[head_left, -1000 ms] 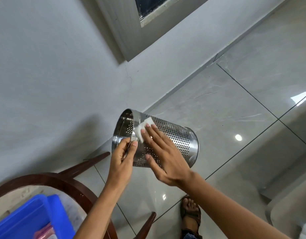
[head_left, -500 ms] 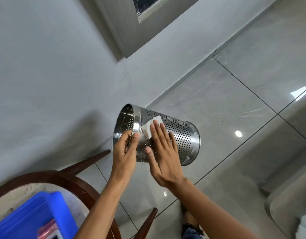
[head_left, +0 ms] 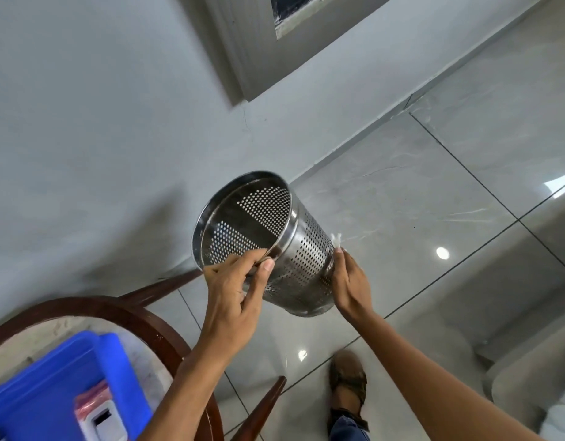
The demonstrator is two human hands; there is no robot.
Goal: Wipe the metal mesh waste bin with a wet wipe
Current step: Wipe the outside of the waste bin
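The shiny perforated metal waste bin (head_left: 302, 259) is held in the air over the floor, tilted so its open mouth faces up and left toward me. My left hand (head_left: 233, 291) pinches the near rim, thumb outside and fingers inside. My right hand (head_left: 349, 281) presses against the bin's far right side near the base. A small white tip of the wet wipe (head_left: 336, 240) sticks out above its fingers; the rest of the wipe is hidden behind the bin and hand.
A round table with a dark wooden rim (head_left: 122, 313) is at lower left, bearing a blue plastic box (head_left: 52, 386) and a wet wipe pack (head_left: 99, 415). Grey wall at left, glossy tiled floor (head_left: 434, 186) at right. My sandalled foot (head_left: 348, 383) stands below.
The bin has been turned so its mouth now faces me. My right hand with the wipe slid from the top near the rim down to the far side by the base.
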